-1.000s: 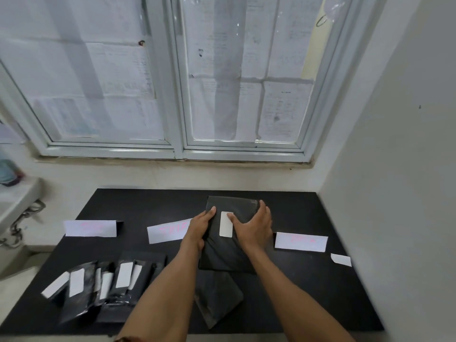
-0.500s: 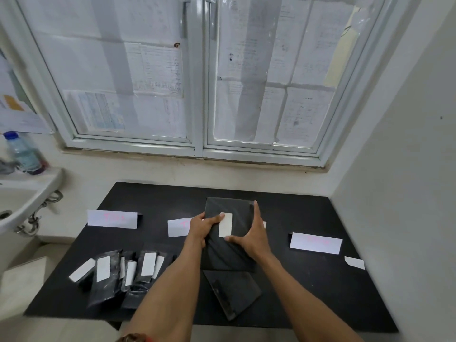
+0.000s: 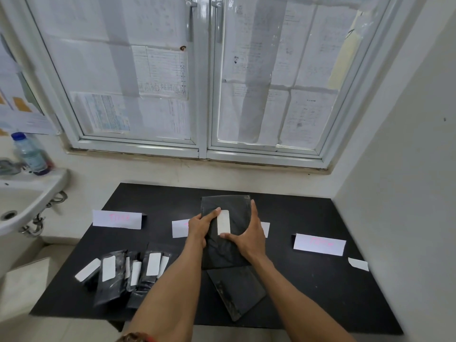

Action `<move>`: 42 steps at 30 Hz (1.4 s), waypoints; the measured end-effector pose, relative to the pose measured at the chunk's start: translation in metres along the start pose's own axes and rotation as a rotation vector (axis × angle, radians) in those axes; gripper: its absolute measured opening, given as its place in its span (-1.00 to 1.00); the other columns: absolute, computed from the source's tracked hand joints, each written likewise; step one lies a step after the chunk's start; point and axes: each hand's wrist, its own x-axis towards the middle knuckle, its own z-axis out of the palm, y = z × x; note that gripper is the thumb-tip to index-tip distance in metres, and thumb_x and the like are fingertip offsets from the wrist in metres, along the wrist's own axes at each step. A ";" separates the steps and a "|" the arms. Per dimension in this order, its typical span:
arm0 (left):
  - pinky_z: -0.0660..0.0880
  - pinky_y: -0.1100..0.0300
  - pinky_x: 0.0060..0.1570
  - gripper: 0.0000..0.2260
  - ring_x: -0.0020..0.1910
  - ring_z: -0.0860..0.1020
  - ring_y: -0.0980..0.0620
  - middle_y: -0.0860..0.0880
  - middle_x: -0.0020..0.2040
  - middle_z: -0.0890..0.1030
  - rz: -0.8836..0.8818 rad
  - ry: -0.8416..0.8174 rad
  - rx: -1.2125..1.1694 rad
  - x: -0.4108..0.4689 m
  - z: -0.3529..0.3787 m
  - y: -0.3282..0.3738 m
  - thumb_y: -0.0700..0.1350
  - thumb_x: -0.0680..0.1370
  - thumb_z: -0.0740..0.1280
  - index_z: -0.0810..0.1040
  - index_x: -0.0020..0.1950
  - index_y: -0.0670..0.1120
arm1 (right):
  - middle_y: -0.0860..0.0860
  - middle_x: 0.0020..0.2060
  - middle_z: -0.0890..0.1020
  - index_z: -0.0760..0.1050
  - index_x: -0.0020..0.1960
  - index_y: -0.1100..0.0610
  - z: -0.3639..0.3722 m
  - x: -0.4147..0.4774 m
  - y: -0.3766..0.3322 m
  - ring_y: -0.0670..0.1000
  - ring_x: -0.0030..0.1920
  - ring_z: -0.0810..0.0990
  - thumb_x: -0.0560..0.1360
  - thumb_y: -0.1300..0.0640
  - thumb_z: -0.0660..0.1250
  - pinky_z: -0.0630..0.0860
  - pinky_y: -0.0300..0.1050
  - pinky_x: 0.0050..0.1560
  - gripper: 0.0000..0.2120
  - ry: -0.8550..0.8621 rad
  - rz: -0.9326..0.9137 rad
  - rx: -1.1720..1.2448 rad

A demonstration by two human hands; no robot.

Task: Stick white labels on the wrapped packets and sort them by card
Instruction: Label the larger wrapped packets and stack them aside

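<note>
Over middle card (image 3: 179, 229) on table (image 3: 308, 292): black packet (image 3: 229, 253). Left hand (image 3: 199, 228) grips packet's left edge, fingers curled, thumb beside white label (image 3: 223, 222). Right hand (image 3: 249, 234) flat on packet, fingers straight, spread wide, thumb pressing label's near end.

Ahead of you, a paper-covered window (image 3: 203, 107); at your left, a white sink (image 3: 32, 201) with a plastic bottle (image 3: 30, 154) on its rim.

Paper-covered window (image 3: 207, 77), white wall (image 3: 407, 169), sink (image 3: 27, 198).
</note>
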 end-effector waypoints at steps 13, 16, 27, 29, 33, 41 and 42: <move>0.57 0.19 -0.26 -0.72 -0.14 0.68 -0.07 -0.12 -0.10 0.72 -0.072 -0.167 0.115 -0.003 -0.007 0.003 -0.03 0.40 0.53 0.65 0.00 -0.17 | 0.11 0.34 0.45 0.10 0.51 0.04 0.004 0.017 -0.013 0.16 0.33 0.44 0.25 -0.36 0.44 0.43 0.07 0.23 0.01 0.198 0.315 0.130; 0.58 0.18 -0.25 -0.72 -0.14 0.68 -0.08 -0.14 -0.08 0.72 -0.065 -0.167 0.108 -0.003 -0.011 0.001 -0.05 0.40 0.53 0.65 0.01 -0.18 | 0.09 0.33 0.47 0.12 0.49 0.03 0.008 0.016 -0.015 0.15 0.31 0.46 0.25 -0.41 0.40 0.45 0.06 0.21 -0.01 0.211 0.311 0.117; 0.61 0.06 -0.08 -0.65 -0.07 0.67 -0.12 -0.12 -0.09 0.72 -0.029 -0.034 0.129 0.000 -0.046 0.001 0.00 0.32 0.58 0.67 -0.01 -0.15 | 0.10 0.35 0.44 0.12 0.51 0.08 0.038 0.009 -0.022 0.15 0.33 0.43 0.44 -0.23 0.36 0.41 0.03 0.28 -0.21 0.109 0.297 0.180; 0.61 0.07 -0.08 -0.67 -0.09 0.67 -0.10 -0.13 -0.10 0.71 0.012 0.058 0.123 0.004 -0.064 0.002 -0.02 0.31 0.59 0.67 -0.04 -0.16 | 0.03 0.26 0.50 0.27 0.44 0.10 0.053 0.007 -0.021 0.10 0.27 0.48 0.42 -0.22 0.38 0.44 0.01 0.29 -0.29 -0.021 0.315 0.296; 0.55 0.11 -0.08 -0.65 -0.13 0.62 -0.08 -0.11 -0.11 0.68 0.082 0.313 0.073 0.011 -0.115 -0.003 0.00 0.32 0.60 0.65 -0.06 -0.21 | 0.04 0.05 0.66 0.55 0.17 0.15 0.098 0.001 -0.010 0.05 0.05 0.62 0.44 0.00 0.38 0.55 0.08 0.18 -0.65 -0.338 0.392 0.369; 0.52 -0.02 0.10 -0.58 0.06 0.58 -0.19 -0.19 0.11 0.63 -0.008 0.491 0.472 0.030 -0.215 -0.004 -0.02 0.41 0.47 0.58 0.17 -0.23 | 0.12 0.13 0.58 0.45 0.18 0.17 0.195 -0.034 -0.008 0.13 0.13 0.55 0.48 0.37 0.19 0.52 0.04 0.21 -0.70 -0.724 0.497 0.267; 0.51 0.01 0.07 -0.57 0.08 0.56 -0.19 -0.20 0.14 0.62 -0.023 0.510 0.505 0.032 -0.224 -0.003 -0.04 0.41 0.46 0.56 0.20 -0.24 | 0.11 0.11 0.58 0.45 0.20 0.19 0.206 -0.037 -0.012 0.11 0.10 0.56 0.48 0.39 0.19 0.54 -0.04 0.15 -0.68 -0.727 0.484 0.254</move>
